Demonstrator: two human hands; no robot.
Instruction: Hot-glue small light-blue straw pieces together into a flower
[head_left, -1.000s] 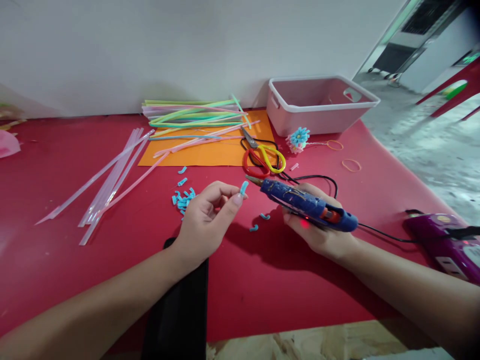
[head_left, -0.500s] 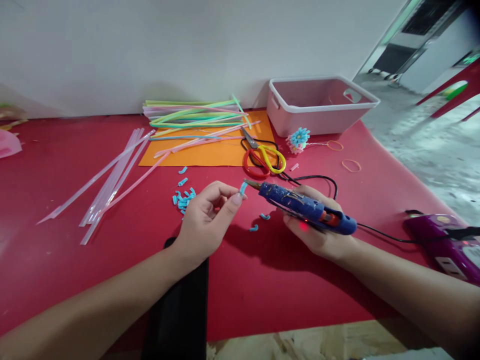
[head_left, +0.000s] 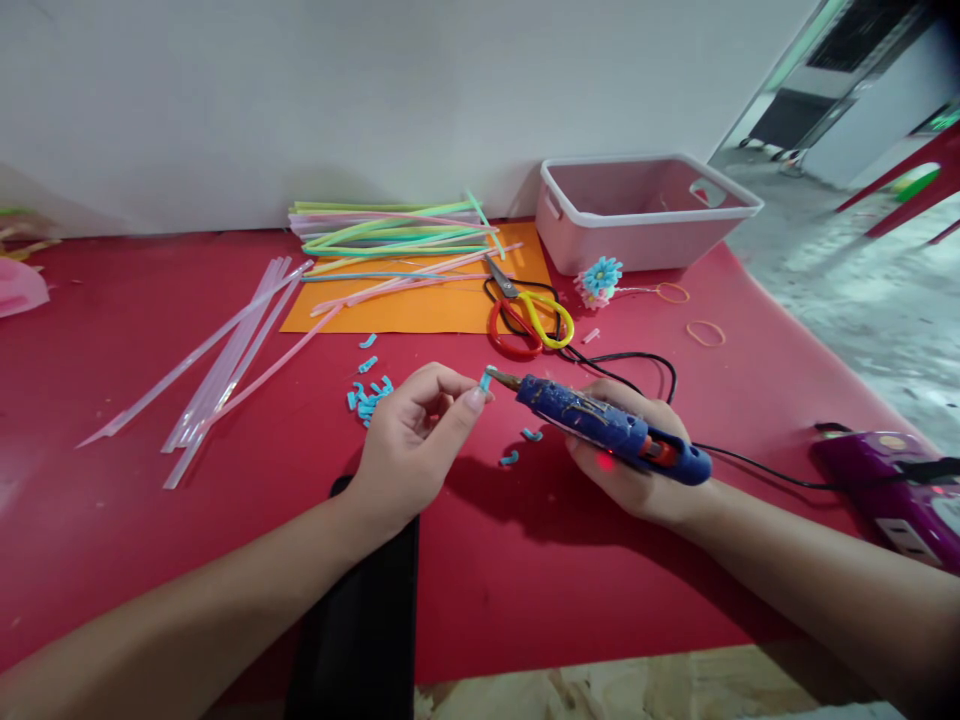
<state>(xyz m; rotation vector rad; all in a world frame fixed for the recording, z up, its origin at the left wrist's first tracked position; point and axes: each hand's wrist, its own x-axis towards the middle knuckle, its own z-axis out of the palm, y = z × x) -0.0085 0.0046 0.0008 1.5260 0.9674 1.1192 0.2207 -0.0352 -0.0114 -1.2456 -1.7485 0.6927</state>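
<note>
Light-blue pipe-cleaner piece (head_left: 485, 383) is held above the red tabletop (head_left: 465, 600), well in front of a pink plastic bin (head_left: 615, 242), the bottom of which cannot be made out. The piece is pinched between the thumb and index finger of the left hand (head_left: 420, 440); a blue glue gun (head_left: 600, 415) is gripped in the right hand (head_left: 641, 495), its nozzle at the piece's upper end. Pipe cleaners (head_left: 397, 237) are laid on orange paper (head_left: 405, 318), with scissors (head_left: 541, 320) partly over its edge. Concrete floor (head_left: 840, 260) is seen beyond.

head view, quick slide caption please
Left hand pinches a small blue piece at the tip of a blue glue gun held in the right hand, above a red tabletop.
</note>
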